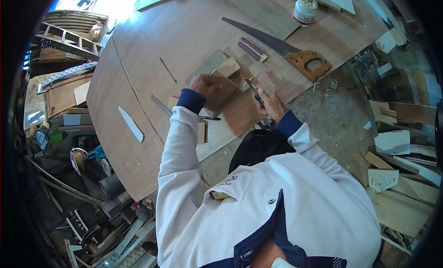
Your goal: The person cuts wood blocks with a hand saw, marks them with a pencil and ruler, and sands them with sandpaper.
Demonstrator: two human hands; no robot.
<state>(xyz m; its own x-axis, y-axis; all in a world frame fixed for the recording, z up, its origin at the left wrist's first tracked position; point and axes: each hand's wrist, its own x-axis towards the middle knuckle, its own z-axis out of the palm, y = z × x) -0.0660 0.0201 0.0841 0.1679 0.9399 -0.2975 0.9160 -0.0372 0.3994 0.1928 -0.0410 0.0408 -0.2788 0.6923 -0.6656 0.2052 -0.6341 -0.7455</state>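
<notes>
My left hand is closed over a small wooden block on the plywood tabletop, gripping it at its left side. A paler piece of wood lies against the block's far side. In my right hand is a slim hand tool with a red-and-dark handle. Its narrow tip points up and left, close to the right side of the block. The fingers wrap round the handle, so its lower part is hidden. A dark pen-like stick lies just below my left wrist.
A handsaw lies at the right edge of the table, beside a dark sanding block. A white jar stands at the back right. A pale pointed strip lies at left. Wood offcuts are piled at right.
</notes>
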